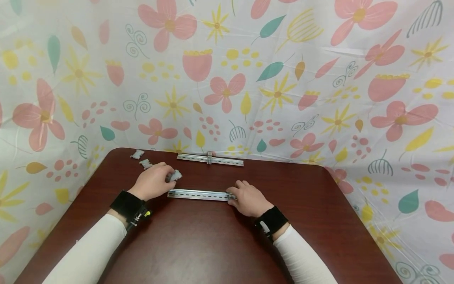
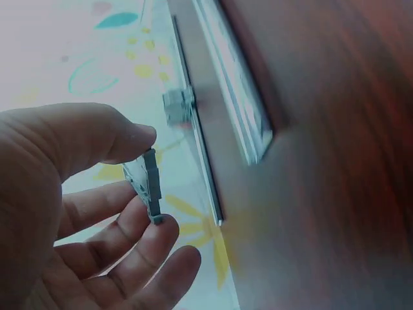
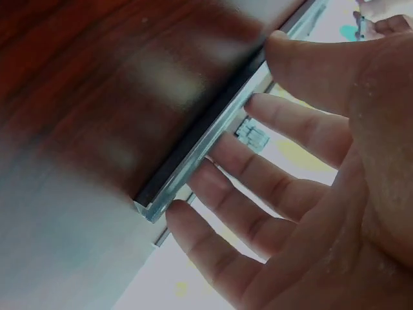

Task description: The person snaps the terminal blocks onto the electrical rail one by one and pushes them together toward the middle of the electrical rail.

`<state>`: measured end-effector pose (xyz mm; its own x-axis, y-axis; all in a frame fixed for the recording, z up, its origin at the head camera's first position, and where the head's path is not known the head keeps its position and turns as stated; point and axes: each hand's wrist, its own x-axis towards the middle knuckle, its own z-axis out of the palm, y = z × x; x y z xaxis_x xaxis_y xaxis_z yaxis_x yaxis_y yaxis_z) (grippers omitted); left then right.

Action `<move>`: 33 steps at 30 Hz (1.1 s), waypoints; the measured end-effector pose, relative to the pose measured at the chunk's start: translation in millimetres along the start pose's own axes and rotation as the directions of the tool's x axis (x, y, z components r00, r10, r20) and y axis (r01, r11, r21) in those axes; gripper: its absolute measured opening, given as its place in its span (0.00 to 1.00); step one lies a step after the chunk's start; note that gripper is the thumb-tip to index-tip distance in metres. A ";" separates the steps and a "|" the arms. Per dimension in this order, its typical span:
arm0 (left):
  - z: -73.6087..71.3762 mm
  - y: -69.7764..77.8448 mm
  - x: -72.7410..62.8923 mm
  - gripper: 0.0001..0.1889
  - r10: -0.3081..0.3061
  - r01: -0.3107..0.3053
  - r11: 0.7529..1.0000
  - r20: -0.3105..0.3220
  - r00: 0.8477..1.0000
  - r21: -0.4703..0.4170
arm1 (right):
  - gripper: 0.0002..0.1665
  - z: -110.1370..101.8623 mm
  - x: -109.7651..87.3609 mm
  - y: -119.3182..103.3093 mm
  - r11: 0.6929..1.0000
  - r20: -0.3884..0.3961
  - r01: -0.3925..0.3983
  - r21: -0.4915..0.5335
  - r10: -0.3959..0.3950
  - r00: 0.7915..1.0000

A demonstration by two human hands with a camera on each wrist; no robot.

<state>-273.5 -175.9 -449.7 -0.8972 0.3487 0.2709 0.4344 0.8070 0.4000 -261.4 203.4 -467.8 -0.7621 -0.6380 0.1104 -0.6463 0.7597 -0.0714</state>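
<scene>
My left hand (image 1: 151,183) pinches a thin grey terminal block (image 1: 175,175) between thumb and fingertips, above the left end of a metal DIN rail (image 1: 198,195). Seen in the left wrist view, the terminal block (image 2: 151,184) is edge-on and apart from the rail (image 2: 235,81). At the rail's right end, my right hand (image 1: 251,199) holds it with the thumb on the near side and fingers along the far side. The right wrist view shows the fingertips right at the edge of the slotted rail (image 3: 187,165).
Farther back on the brown table (image 1: 198,244) lies a second DIN rail (image 1: 191,157) with a cluster of grey terminal blocks (image 1: 209,157) mounted on it. Two loose terminal blocks (image 1: 137,154) lie at the back left. A flowered curtain (image 1: 227,114) hangs behind the table.
</scene>
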 end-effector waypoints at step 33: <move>39.7 63.4 21.8 0.14 0.140 -0.138 0.990 -0.121 0.983 0.025 | 0.21 -1.9 69.4 -28.9 0.827 -0.059 -0.077 0.557 0.132 0.990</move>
<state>-268.7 -98.2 -453.2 -0.8113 0.3979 0.4282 0.5520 0.7627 0.3371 -295.5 137.5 -456.1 -0.8372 -0.5237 0.1579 -0.4969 0.6075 -0.6197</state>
